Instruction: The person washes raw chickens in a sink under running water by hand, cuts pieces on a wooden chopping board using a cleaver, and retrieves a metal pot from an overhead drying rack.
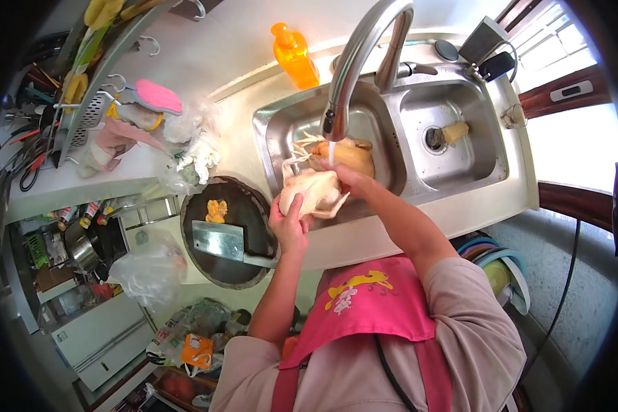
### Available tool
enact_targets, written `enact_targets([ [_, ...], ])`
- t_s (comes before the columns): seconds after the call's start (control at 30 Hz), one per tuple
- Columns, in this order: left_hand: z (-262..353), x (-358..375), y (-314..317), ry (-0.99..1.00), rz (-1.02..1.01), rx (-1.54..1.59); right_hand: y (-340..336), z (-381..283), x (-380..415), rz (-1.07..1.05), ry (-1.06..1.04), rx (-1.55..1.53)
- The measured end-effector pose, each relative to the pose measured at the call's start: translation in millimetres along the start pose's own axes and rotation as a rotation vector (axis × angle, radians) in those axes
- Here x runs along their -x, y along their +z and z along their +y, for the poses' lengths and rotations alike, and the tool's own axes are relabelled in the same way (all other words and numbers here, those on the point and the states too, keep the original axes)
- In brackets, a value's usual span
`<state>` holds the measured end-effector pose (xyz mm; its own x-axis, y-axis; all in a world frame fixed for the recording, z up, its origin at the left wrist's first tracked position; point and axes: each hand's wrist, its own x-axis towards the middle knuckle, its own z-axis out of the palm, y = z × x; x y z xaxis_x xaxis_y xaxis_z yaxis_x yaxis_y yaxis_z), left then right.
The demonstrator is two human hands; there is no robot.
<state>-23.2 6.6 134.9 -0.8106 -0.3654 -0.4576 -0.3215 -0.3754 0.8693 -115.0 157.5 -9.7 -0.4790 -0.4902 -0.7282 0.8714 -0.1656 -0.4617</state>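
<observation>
A pale whole raw chicken (312,192) is held over the front edge of the left sink basin (264,127). My left hand (292,218) is closed around its near left side, with the thumb on top. At its far right edge, my right hand (349,178) grips the bird; some of those fingers are hidden behind it. A thin stream of water (332,152) falls from the faucet (350,62) beside my right hand. A second, yellower raw chicken (357,159) lies in the basin behind the held one, with feet showing near it.
Left of the sink, a cleaver (218,240) and a yellow lump (216,211) rest on a round dark chopping board (196,199). An orange bottle (295,58) stands behind the sink. In the right basin (453,172), a yellowish piece (455,132) lies beside the drain.
</observation>
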Motion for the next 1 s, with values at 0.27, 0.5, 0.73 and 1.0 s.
enact_targets([
  [0.27,-36.8,-23.7,-39.7,-0.320,-0.133,-0.391,-13.8,-29.7,11.6,0.018,-0.527,0.429],
  [0.5,-101.5,-96.9,-13.0,-0.787,-0.198,0.123,51.0,-57.0,82.4,0.255,-0.544,1.634],
  [0.73,-170.5,-112.4,2.3,-0.555,-0.517,0.595,69.1,-14.7,98.5,0.307,-0.655,1.899],
  [1.0,-112.7,-93.8,37.0,-0.409,-0.796,0.538,62.9,-8.2,105.5,0.389,-0.590,1.831],
])
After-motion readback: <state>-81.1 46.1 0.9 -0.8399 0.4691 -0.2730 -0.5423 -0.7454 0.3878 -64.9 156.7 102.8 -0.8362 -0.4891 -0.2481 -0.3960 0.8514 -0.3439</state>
